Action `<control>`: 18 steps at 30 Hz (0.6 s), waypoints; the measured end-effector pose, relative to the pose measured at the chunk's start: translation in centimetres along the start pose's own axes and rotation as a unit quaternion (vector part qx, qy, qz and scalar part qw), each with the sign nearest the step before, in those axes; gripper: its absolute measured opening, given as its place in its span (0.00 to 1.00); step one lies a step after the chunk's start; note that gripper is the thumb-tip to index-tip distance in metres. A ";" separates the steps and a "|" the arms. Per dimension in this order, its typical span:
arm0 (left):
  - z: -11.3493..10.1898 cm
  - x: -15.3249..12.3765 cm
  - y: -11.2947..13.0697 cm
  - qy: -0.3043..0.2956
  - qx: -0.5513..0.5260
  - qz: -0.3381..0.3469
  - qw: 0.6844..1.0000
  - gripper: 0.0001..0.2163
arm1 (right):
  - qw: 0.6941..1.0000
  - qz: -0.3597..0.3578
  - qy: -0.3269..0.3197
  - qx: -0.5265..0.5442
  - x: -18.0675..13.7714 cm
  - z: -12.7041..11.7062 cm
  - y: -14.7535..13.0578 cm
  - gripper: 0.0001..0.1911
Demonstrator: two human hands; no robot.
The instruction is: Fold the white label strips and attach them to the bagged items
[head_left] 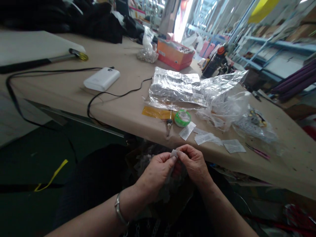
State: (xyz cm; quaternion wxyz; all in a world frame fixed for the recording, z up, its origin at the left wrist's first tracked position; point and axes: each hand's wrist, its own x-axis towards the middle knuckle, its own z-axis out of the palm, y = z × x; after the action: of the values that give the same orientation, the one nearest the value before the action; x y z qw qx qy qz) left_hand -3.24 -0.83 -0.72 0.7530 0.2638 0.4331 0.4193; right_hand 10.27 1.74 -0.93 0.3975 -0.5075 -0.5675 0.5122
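Note:
Pinched between both hands, just off the table's front edge, is a small whitish piece that looks like a label or a bit of thin sheet. My left hand, with a metal bangle at the wrist, grips its left side with thumb and fingers. On the other side my right hand holds it between thumb and forefinger. Several white translucent strips lie on the table above the hands. A green round tub stands beside a pen-shaped tool with a metal tip, which rests across an amber film strip.
Crumpled clear plastic bags cover the table's middle. Pink tweezers lie to the right. A white power bank with a black cable sits left, near a hammer. An orange box stands behind.

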 end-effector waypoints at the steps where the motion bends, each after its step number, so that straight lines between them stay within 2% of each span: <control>1: -0.4 0.1 0.1 0.010 0.022 0.028 0.999 0.09 | 1.000 -0.008 -0.007 0.005 0.3 0.3 -0.1 0.07; 4: -1.5 0.5 0.5 0.054 0.108 0.103 0.987 0.07 | 0.999 -0.031 -0.016 -0.008 1.0 1.1 -0.3 0.07; 9: -2.4 0.7 2.0 0.132 0.237 0.187 0.944 0.06 | 0.995 -0.045 0.004 -0.085 1.9 1.7 -0.5 0.07; 13: -2.7 1.0 2.7 0.141 0.274 0.242 0.920 0.05 | 0.989 -0.069 0.015 -0.126 2.2 1.9 -0.7 0.06; 18: -3.1 1.3 2.5 0.136 0.303 0.271 0.904 0.06 | 0.983 -0.091 0.016 -0.156 2.4 2.0 -0.7 0.06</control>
State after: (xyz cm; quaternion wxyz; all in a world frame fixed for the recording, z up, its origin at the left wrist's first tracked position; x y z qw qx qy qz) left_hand -6.61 1.72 -0.90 0.4280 0.5268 0.5490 0.4877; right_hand 7.80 3.78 -0.76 0.3668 -0.5178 -0.6781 0.3709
